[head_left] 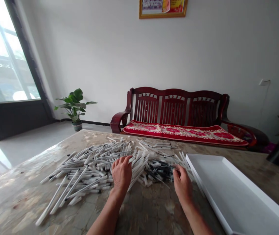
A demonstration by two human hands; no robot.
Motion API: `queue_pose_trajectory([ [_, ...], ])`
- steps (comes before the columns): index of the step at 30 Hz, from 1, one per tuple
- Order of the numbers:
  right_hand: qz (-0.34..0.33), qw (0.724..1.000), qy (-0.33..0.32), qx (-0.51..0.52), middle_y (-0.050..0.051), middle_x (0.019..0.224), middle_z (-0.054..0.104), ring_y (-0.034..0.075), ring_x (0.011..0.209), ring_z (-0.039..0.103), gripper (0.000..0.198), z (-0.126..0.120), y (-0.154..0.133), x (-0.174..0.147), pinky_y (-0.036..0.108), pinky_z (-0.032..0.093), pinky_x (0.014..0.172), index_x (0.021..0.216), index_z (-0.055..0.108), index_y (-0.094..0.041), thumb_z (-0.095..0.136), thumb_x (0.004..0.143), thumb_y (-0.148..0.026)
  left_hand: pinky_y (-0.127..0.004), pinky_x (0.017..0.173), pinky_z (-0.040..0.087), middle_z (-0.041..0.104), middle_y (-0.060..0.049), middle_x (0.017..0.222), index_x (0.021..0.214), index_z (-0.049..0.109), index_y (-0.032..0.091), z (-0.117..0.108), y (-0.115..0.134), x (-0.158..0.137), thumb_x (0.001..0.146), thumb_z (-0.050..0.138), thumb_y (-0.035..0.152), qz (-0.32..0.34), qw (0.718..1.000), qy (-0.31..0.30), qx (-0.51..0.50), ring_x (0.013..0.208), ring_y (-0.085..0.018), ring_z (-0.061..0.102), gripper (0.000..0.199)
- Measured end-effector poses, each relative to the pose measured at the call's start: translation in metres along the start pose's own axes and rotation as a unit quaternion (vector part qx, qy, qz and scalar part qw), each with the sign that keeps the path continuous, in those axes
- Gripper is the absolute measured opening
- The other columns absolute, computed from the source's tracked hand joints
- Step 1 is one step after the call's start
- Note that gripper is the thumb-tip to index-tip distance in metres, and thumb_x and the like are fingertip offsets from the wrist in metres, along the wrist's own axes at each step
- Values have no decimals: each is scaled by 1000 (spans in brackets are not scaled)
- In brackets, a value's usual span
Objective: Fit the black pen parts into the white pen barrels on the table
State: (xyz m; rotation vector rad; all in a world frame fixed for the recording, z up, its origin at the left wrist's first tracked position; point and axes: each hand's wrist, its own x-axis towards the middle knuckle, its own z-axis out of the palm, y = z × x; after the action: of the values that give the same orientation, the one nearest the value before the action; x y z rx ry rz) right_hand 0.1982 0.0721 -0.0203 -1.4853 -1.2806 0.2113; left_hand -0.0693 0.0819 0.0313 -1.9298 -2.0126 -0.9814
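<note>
Step in hand, judged: pen parts picked at by both hands, left of the tray. Next move calls for a light fingertip pinch; slim pieces are crossed and could be dragged along with their neighbours.

Desk (144,213): stone-look top, mottled brown-grey, slightly glossy; tray carried on it.
White tray (235,189): shallow, long rectangle, smooth matte floor, low straight walls. No pen parts seen in its visible portion.
White pen barrels (97,160): large heap spread well left of the tray; straight, slim, frosted-looking plastic, some dark-ended, lying at mixed angles.
Right hand (182,179): placed just left of the tray, fingers drawn in narrow; whether anything is gripped cannot be told.
Left hand (121,169): placed farther left, over the barrels, fingers curled; pale piece seen by fingertips, grip not confirmed.
Dark pen parts (161,170): small tangled cluster between the hands, near the tray's left side; thin, hard-looking, black.
</note>
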Motion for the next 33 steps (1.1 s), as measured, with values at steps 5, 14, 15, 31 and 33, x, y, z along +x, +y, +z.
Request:
queue_pose_trajectory([
  [5, -20, 1000, -9, 2, 10, 95, 74, 25, 88, 67, 32, 0, -5, -2, 38, 52, 81, 96, 68, -20, 48, 83, -41, -42, 89, 41, 70, -9, 118, 117, 69, 26, -9, -29, 16, 88, 50, 23, -87, 993, -49, 61, 104, -28, 62, 35],
  [14, -108, 989, -96, -33, 4, 90, 71, 21, 87, 67, 22, -3, -31, -14, 31, 51, 80, 89, 70, -22, 49, 84, -27, -44, 90, 38, 73, -11, 106, 103, 74, 24, -9, -56, 32, 88, 51, 26, -83, 981, -123, 124, 102, -33, 61, 28],
  [15, -112, 988, -98, -39, 4, 89, 71, 21, 87, 67, 21, -3, -32, -15, 31, 51, 79, 89, 70, -22, 49, 84, -26, -45, 91, 37, 74, -10, 103, 100, 74, 24, -9, -57, 32, 88, 52, 26, -79, 982, -116, 125, 101, -32, 61, 25],
  [31, -115, 986, -96, -68, 4, 89, 72, 21, 87, 68, 21, -4, -35, -17, 31, 52, 80, 88, 70, -24, 49, 83, -24, -26, 58, 41, 73, -4, 80, 87, 62, 23, 4, 45, -46, 96, 42, 21, 167, 968, -187, -20, 74, -19, 70, 22],
  [33, -112, 987, -93, -65, 4, 90, 73, 21, 88, 68, 21, -3, -35, -17, 30, 51, 80, 89, 70, -23, 50, 84, -25, -27, 62, 43, 73, -4, 83, 89, 62, 23, 3, 40, -42, 95, 42, 21, 150, 971, -188, -1, 78, -20, 70, 21],
])
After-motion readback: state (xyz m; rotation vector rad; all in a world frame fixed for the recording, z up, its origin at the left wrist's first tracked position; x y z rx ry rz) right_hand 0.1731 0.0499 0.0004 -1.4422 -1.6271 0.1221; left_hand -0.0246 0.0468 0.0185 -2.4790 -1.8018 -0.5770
